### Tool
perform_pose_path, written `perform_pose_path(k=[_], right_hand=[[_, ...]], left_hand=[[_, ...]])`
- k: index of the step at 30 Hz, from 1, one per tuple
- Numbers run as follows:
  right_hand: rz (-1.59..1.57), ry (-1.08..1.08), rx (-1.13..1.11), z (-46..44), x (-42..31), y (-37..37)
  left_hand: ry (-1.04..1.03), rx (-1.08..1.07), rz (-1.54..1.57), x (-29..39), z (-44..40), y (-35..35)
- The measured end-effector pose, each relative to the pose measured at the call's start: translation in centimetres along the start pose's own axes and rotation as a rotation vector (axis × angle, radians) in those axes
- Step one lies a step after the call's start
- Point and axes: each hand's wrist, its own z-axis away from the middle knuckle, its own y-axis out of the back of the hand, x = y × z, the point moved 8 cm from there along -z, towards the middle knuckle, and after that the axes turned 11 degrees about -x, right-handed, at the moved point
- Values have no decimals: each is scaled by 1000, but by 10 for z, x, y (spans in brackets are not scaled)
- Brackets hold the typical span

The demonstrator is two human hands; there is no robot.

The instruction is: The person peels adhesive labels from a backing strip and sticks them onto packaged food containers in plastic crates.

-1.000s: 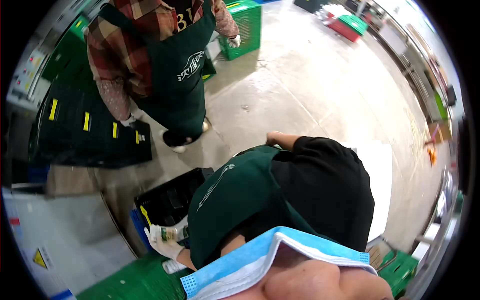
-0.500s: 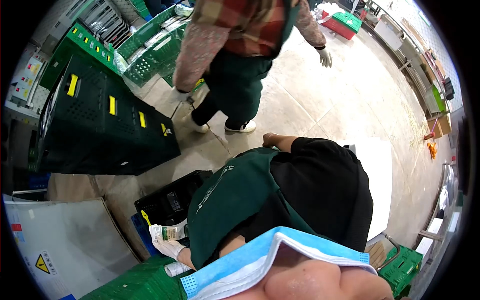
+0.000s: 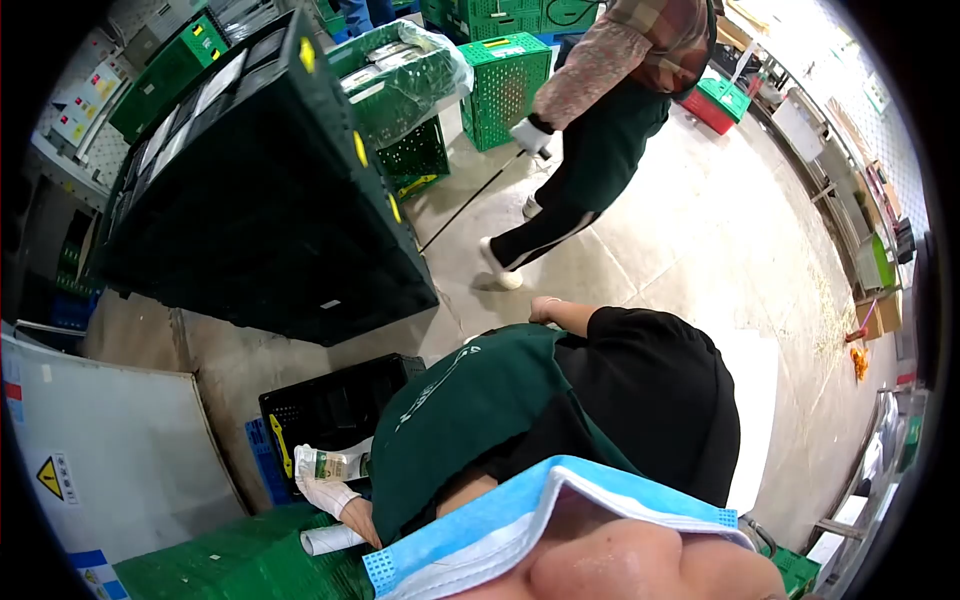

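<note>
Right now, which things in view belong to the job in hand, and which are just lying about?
Likely part of the job:
- labelled packet, held in the gloved left hand
- black crate with a yellow handle, close by that hand

Seemingly apart from it:
- orange object on the floor
- red-and-green container
- dark crate stack, near a co-worker

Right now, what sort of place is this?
Likely a goods packing or storage area: a stack of dark crates, a green perforated crate and a labelled packet in the gloved left hand.
</note>
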Motion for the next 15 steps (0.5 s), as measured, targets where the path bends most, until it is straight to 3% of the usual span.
perform_pose_path(k=[1, 4, 5, 7, 15], right_hand=[[47, -31, 21, -20, 43, 0], [62, -52, 10, -38, 55, 3], [29, -41, -21, -42, 58, 2], [-13, -41, 7, -25, 58, 6], [-17, -29, 29, -16, 57, -10]], left_hand=[[24, 21, 14, -18, 17, -7], [85, 58, 58, -28, 30, -18], [83, 57, 61, -29, 36, -25], [-60, -184, -62, -14, 48, -57], [37, -171, -123, -7, 40, -64]])
